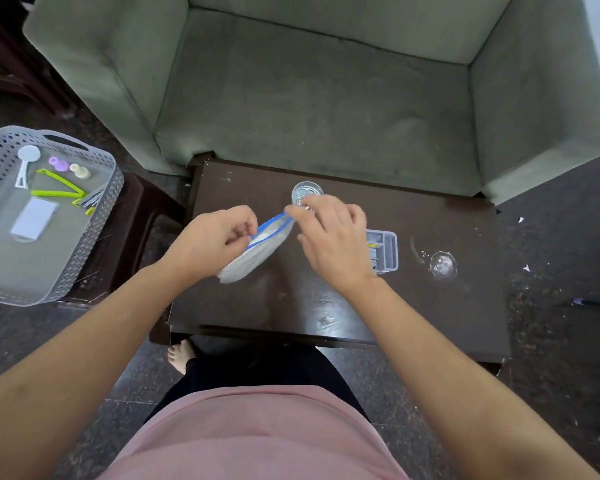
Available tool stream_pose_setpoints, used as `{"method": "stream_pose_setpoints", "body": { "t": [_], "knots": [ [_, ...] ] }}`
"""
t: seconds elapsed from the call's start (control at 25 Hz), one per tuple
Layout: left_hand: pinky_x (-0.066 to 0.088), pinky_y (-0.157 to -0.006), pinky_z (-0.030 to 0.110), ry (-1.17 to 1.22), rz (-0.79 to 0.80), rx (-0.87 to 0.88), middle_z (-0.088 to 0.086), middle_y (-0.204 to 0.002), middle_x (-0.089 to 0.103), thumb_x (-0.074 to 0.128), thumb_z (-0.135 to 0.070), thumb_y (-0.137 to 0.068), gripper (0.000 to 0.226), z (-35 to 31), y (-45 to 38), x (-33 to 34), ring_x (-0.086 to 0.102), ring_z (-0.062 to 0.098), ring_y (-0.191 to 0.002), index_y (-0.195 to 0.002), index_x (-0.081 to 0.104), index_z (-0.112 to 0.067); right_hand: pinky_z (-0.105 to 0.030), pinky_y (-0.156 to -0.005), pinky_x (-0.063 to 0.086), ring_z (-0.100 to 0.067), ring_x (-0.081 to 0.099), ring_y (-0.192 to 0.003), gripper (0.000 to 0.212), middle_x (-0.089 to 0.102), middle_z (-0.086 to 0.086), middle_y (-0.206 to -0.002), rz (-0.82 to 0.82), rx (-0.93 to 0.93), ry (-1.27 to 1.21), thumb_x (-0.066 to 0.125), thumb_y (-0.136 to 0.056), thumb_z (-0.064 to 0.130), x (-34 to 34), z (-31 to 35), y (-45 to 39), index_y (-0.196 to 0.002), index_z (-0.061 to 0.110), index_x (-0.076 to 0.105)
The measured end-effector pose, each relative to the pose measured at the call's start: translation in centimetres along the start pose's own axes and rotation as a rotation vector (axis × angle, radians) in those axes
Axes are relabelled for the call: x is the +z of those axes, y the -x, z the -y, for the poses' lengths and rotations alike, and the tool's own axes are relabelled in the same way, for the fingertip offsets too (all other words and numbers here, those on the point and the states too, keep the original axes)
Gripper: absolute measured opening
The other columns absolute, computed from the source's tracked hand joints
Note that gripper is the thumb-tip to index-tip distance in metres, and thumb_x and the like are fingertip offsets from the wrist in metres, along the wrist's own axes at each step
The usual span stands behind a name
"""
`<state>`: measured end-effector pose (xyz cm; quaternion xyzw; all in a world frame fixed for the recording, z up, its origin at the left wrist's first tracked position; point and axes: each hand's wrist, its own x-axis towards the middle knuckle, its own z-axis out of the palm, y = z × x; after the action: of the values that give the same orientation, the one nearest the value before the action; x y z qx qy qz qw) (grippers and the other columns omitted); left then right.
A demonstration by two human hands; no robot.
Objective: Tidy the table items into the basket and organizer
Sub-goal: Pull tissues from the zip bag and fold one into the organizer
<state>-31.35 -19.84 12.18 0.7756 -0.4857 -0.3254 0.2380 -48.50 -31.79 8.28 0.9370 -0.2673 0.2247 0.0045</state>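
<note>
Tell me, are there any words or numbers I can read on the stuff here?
None can be read.
The organizer on the table shows yellow and dark marks inside, too small and blurred to read.
The zip bag and basket show no print.

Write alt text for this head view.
Both hands hold a blue-zippered clear bag above a dark table: left hand pinches one end, right hand the other. A drinking glass stands behind; a grey basket sits left.
</note>
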Motion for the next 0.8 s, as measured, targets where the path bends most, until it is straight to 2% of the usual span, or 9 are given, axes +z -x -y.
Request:
{"method": "stream_pose_setpoints", "body": {
  "t": [0.08,0.2,0.28,0.4,0.52,0.6,0.68,0.8],
  "knots": [
    [0.043,-0.062,0.029,-0.022,0.005,0.033,-0.010,-0.064,0.059,0.056,-0.008,-0.078,0.023,-0.4,0.3,0.4,0.052,0.010,-0.060,-0.072,0.056,-0.030,-0.040,-0.085,0.039,-0.013,0.057,-0.106,0.035,0.065,0.007,-0.108,-0.003,-0.147,-0.012,0.057,-0.077,0.009,0.2,1.5,0.4,-0.106,0.027,0.062],
    [0.043,-0.063,0.027,-0.050,0.010,0.009,-0.003,-0.067,0.064,0.057,-0.006,-0.078,0.024,-0.6,0.9,0.6,0.055,0.018,-0.064,-0.072,0.059,-0.029,-0.038,-0.091,0.038,-0.016,0.062,-0.098,0.028,0.065,0.008,-0.099,0.028,-0.215,-0.028,0.054,-0.079,0.007,1.2,2.3,1.2,-0.100,0.024,0.064],
    [0.042,-0.064,0.025,-0.054,-0.009,0.008,0.002,-0.073,0.066,0.056,-0.004,-0.079,0.022,-0.3,1.2,0.6,0.056,0.018,-0.067,-0.076,0.063,-0.025,-0.038,-0.093,0.038,-0.020,0.063,-0.087,0.022,0.063,0.004,-0.084,0.021,-0.263,0.011,0.056,-0.078,0.003,1.7,1.6,1.6,-0.086,0.021,0.065],
    [0.044,-0.073,0.028,-0.123,-0.133,0.066,0.004,-0.090,0.065,0.056,-0.001,-0.082,0.024,0.5,1.2,1.1,0.060,0.020,-0.081,-0.089,0.073,-0.017,-0.039,-0.099,0.038,-0.024,0.060,-0.072,0.021,0.058,-0.001,-0.067,0.086,-0.380,0.039,0.055,-0.077,-0.001,0.9,1.2,1.8,-0.068,0.017,0.063],
    [0.049,-0.071,0.034,-0.263,-0.267,0.079,0.006,-0.097,0.062,0.058,-0.004,-0.082,0.027,0.7,1.2,1.8,0.061,0.026,-0.082,-0.102,0.072,-0.014,-0.039,-0.108,0.033,-0.023,0.059,-0.066,0.028,0.061,-0.001,-0.064,0.141,-0.489,0.043,0.048,-0.081,-0.003,0.5,1.3,2.9,-0.068,0.015,0.066],
    [0.051,-0.070,0.037,-0.308,-0.257,0.069,0.003,-0.106,0.058,0.062,-0.009,-0.078,0.036,0.5,1.5,2.4,0.060,0.025,-0.084,-0.114,0.066,-0.015,-0.042,-0.110,0.036,-0.023,0.057,-0.063,0.024,0.061,-0.001,-0.062,0.212,-0.542,0.072,0.053,-0.077,-0.004,0.3,1.3,3.6,-0.069,0.015,0.066],
    [0.050,-0.071,0.035,-0.302,-0.197,0.048,0.001,-0.115,0.053,0.062,-0.008,-0.076,0.049,0.2,1.8,2.9,0.058,0.022,-0.091,-0.124,0.058,-0.017,-0.045,-0.107,0.040,-0.023,0.057,-0.059,0.017,0.060,-0.001,-0.058,0.331,-0.534,0.078,0.063,-0.069,0.000,-0.3,1.3,3.6,-0.067,0.016,0.067],
    [0.052,-0.072,0.040,-0.249,-0.167,0.047,0.000,-0.119,0.050,0.054,0.002,-0.074,0.058,-0.2,2.4,3.8,0.056,0.022,-0.095,-0.128,0.055,-0.017,-0.041,-0.100,0.045,-0.023,0.061,-0.058,0.004,0.063,-0.001,-0.054,0.497,-0.412,0.052,0.070,-0.061,0.013,-1.3,2.4,2.9,-0.063,0.016,0.069]
  ]
}}
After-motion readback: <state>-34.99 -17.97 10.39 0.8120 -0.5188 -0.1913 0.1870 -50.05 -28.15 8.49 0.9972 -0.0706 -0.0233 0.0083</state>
